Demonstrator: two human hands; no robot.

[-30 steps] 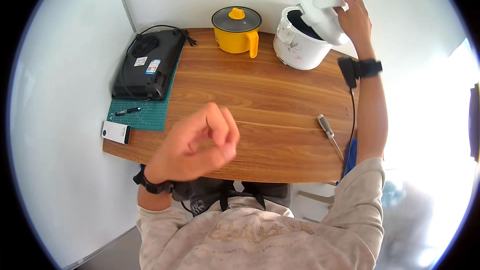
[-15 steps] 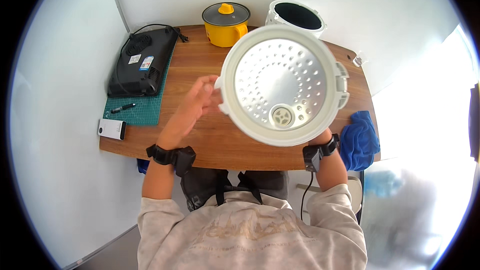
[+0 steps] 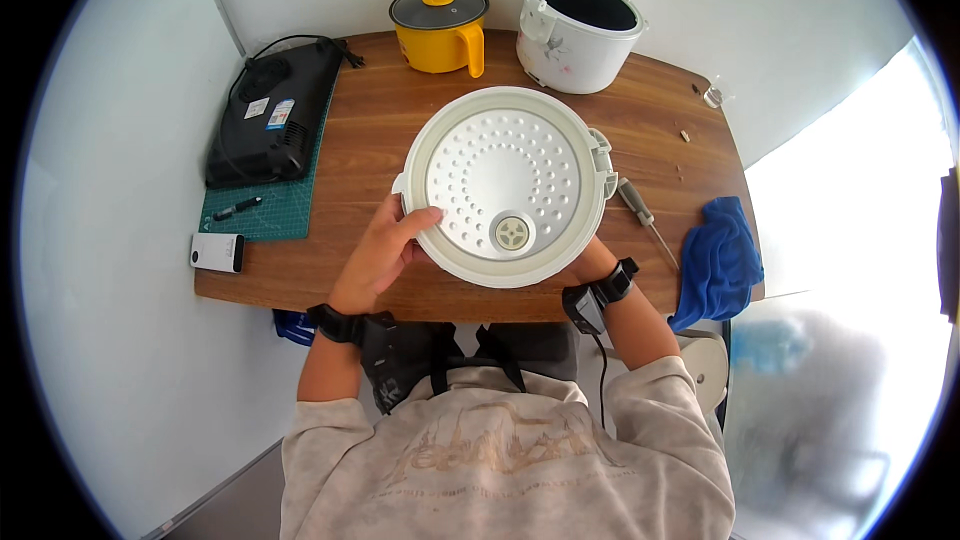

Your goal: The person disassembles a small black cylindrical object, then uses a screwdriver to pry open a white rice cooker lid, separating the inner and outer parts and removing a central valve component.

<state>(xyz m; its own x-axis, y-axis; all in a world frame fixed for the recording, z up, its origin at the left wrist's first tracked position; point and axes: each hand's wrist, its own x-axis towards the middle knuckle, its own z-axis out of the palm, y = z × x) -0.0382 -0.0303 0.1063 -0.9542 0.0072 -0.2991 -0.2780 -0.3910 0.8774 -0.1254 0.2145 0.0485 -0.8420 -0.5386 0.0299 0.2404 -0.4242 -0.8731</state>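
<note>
A round rice cooker lid [image 3: 503, 162] is held up over the near middle of the table, its dimpled metal inner side facing me. A small round vent [image 3: 512, 232] sits low on that metal plate, and a hinge or latch piece juts from the rim's right side. My left hand [image 3: 388, 242] grips the lower left rim, thumb over the inner face and the other fingers behind. Under the lower right edge, my right hand [image 3: 592, 258] supports the lid from behind, its fingers hidden. The white rice cooker body [image 3: 583, 55] stands lidless at the back.
A yellow pot [image 3: 437, 48] with a glass lid stands back left. A black corded appliance [image 3: 275, 115], a pen [image 3: 238, 208] and a green cutting mat [image 3: 275, 223] lie left, near a white box-shaped item [image 3: 217, 252]. To the right are a screwdriver [image 3: 636, 202], small bits and a blue cloth [image 3: 722, 260].
The lid has come down and to the left, uncovering the cooker body and screwdriver. My left hand, earlier with fingers apart beside the rim, has closed on the lid.
</note>
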